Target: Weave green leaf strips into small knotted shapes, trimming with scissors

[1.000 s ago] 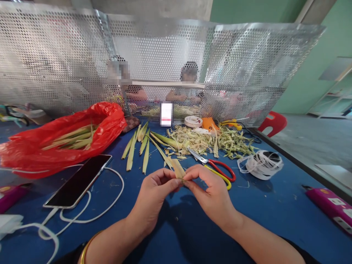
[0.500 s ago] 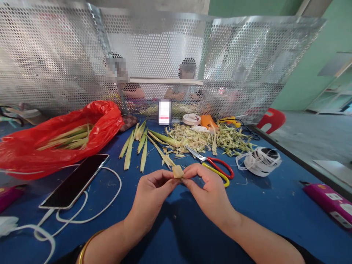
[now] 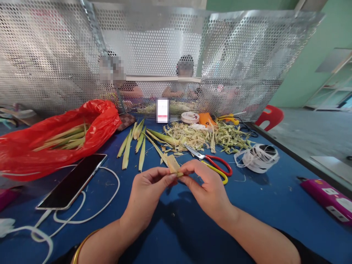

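Both my hands meet over the blue table (image 3: 176, 227), pinching one pale yellow-green leaf strip (image 3: 173, 164) between them. My left hand (image 3: 147, 194) grips its near end with thumb and fingers closed. My right hand (image 3: 206, 189) pinches the same strip from the right, fingers curled. Just beyond my right hand lie red and yellow handled scissors (image 3: 214, 163). Several loose green leaf strips (image 3: 132, 146) lie beyond my left hand.
A red plastic bag (image 3: 52, 143) holding green leaves lies at the left. A phone (image 3: 73, 181) with a white cable sits near it. Leaf trimmings (image 3: 209, 137) pile up at the back, a white string spool (image 3: 258, 157) and a purple box (image 3: 327, 200) at the right. Other people sit behind a perforated metal screen (image 3: 55, 66).
The leaf strip, folded short half a second ago, now stands longer and tilted between my fingers. Both hands have shifted slightly left and away from me.
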`<state>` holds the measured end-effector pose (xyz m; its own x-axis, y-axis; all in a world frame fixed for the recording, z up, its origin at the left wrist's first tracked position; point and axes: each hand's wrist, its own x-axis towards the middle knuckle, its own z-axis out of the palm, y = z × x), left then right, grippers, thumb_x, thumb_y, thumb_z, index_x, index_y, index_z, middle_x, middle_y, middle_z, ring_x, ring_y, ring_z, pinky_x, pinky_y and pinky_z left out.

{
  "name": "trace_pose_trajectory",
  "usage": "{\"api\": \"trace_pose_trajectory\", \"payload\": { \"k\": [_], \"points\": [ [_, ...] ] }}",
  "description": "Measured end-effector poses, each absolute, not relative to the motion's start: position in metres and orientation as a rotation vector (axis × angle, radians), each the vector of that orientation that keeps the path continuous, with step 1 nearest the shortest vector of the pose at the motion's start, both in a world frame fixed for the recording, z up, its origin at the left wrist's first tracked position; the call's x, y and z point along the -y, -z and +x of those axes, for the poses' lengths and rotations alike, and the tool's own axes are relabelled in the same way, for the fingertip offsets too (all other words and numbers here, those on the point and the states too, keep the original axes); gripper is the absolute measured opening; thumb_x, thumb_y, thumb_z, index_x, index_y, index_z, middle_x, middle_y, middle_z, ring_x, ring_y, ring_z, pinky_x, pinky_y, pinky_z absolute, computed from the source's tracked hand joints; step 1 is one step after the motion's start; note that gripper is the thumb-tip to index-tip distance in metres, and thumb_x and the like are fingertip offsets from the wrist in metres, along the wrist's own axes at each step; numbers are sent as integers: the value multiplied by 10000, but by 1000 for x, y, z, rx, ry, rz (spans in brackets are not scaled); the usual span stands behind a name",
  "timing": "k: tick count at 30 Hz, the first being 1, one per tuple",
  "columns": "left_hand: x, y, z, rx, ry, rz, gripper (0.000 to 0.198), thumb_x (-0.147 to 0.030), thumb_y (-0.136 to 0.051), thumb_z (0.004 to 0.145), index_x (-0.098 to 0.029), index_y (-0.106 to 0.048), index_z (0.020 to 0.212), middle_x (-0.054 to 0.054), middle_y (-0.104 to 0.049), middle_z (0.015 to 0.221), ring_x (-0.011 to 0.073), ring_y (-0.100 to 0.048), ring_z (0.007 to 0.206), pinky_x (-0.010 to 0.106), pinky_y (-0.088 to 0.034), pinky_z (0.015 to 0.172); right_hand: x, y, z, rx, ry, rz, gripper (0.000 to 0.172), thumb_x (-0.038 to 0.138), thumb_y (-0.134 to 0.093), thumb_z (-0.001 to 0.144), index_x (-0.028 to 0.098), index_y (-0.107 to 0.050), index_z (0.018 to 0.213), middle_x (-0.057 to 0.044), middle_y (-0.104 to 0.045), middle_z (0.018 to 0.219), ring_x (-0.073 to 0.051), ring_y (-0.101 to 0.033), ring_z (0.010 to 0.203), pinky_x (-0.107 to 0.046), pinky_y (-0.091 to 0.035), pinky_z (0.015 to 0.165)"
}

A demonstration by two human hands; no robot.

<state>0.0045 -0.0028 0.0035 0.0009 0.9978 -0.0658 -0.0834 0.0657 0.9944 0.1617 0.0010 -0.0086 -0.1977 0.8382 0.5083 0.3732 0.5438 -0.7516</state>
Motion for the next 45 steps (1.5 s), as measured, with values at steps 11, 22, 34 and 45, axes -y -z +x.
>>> {"api": "trace_pose_trajectory", "payload": {
  "k": [11,22,34,45],
  "points": [
    [6,-3,6,-1161,-1197,1136,123,-272,-725,666,-158,-680,666,7,-669,658,132,-596,642,218,-474,651,0,11,161,1798,-503,-988,76,155,-553,852,212,-595,823,-23,-646,853,-169,-592,812,-302,-462,751],
    [5,-1,4,-1212,-1194,1337,95,-260,-729,666,-183,-717,722,23,-710,737,168,-628,711,232,-489,698,0,11,160,1655,-681,-1108,23,229,-589,829,207,-592,837,-14,-645,757,-163,-599,715,-281,-484,669],
    [4,-1,4,-1062,-1122,992,158,-287,-712,681,-155,-636,639,-10,-597,648,121,-557,636,238,-467,662,1,9,161,1888,-316,-926,113,137,-534,872,227,-601,861,-9,-656,815,-149,-602,775,-304,-453,757],
    [6,-3,8,-1149,-1235,1059,131,-224,-752,622,-158,-657,682,-2,-653,682,124,-578,655,214,-450,648,1,8,160,1737,-620,-1060,53,181,-567,826,200,-592,783,-22,-627,776,-161,-583,735,-284,-480,681]
  ]
}}
